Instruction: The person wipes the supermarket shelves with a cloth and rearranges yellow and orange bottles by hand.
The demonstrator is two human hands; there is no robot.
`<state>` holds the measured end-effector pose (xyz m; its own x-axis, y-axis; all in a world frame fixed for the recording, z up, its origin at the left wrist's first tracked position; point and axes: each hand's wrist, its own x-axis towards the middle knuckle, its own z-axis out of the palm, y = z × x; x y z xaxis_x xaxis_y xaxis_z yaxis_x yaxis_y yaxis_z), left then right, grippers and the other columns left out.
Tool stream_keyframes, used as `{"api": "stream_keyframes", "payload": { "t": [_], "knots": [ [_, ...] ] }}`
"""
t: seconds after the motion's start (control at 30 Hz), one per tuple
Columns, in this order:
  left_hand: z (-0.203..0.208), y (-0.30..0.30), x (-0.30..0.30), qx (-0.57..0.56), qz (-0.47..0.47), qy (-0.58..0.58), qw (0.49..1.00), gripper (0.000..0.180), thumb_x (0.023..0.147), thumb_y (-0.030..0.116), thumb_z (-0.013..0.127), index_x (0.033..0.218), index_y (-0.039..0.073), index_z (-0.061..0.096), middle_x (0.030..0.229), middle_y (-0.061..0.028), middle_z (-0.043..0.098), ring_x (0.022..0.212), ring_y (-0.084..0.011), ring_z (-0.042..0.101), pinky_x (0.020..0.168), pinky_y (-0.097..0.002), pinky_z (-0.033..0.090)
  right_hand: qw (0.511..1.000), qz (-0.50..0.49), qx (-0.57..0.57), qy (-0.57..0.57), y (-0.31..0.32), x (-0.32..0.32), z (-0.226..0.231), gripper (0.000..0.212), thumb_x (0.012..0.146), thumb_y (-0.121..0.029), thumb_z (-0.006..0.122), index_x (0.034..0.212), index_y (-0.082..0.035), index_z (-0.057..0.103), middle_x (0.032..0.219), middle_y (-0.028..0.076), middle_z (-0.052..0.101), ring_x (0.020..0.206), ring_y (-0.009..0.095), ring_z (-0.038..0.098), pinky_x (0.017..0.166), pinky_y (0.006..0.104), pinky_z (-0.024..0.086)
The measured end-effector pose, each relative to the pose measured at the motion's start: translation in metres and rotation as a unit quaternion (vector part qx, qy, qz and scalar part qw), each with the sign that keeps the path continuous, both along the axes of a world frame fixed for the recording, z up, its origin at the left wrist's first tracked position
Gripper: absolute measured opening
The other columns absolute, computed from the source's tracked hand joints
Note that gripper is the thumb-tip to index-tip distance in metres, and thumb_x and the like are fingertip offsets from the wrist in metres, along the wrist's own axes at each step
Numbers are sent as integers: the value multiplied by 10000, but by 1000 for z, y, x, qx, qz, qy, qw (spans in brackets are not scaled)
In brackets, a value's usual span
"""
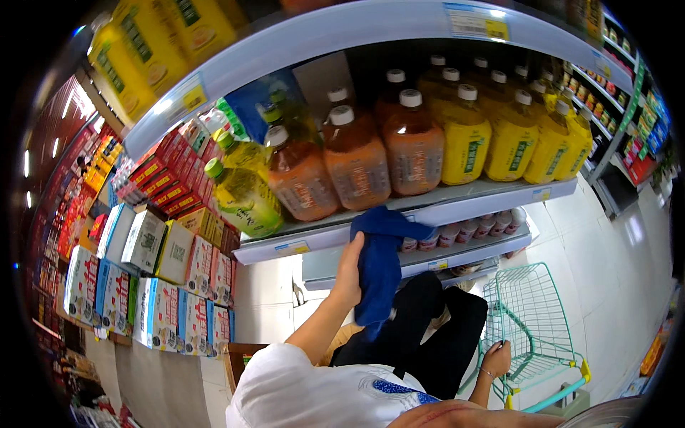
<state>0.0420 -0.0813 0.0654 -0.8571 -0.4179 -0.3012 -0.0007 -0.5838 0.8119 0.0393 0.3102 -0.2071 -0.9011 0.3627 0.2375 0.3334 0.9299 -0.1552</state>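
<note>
Left hand (349, 274) is gripping a blue cloth (378, 264), fingers closed on it, pressing it against the front edge of the shelf (457, 203) below the brown drink bottles (357, 160). Right hand (497, 357) is clasping the rim of a green wire basket (535, 321).

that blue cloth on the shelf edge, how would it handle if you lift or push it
The blue cloth probably behaves floppy: it drapes over the shelf edge and hangs in folds below the left hand. It looks light, carried by a loose grip. Pushed, it would likely bunch up or slide rather than roll.
</note>
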Motion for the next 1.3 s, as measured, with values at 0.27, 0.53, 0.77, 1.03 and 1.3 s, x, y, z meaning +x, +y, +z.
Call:
{"api": "stream_keyframes", "payload": {
  "t": [0.27,0.53,0.77,1.03,1.3],
  "knots": [
    [31,-47,67,-231,361,303,851,459,910,143,587,1330,68,416,1251,-98,524,1160,-241,494,1028,-381,384,1000,21,-2,17,7,1,-8,184,915,-260,547,940,-83,593,740,135,663,648,353,642,539,469,474],
    [198,-138,41,-875,345,96,326,378,757,25,663,1125,-30,593,1122,-218,614,1092,-392,554,1036,-459,377,999,21,-19,16,8,-1,-12,165,881,-231,587,948,-81,608,798,132,660,707,331,648,574,457,490],
    [236,-103,-18,-949,227,127,176,687,654,-49,560,1327,87,545,1397,-158,499,1344,-363,407,1155,-475,263,998,11,-35,52,1,-1,-3,123,841,-196,628,837,-84,578,722,115,612,664,319,621,572,436,484],
    [258,-8,-87,-961,143,175,162,673,680,0,583,1342,110,534,1400,-151,494,1331,-361,416,1152,-461,269,997,3,-50,52,1,1,1,119,830,-186,638,851,-84,581,737,112,608,676,313,618,593,415,493],
    [271,74,-179,-933,82,320,146,606,716,21,612,1316,77,543,1367,-165,512,1294,-355,451,1119,-430,322,996,4,-50,69,4,0,0,122,827,-192,633,878,-90,590,754,102,603,694,308,612,613,418,488]
  ]
}}
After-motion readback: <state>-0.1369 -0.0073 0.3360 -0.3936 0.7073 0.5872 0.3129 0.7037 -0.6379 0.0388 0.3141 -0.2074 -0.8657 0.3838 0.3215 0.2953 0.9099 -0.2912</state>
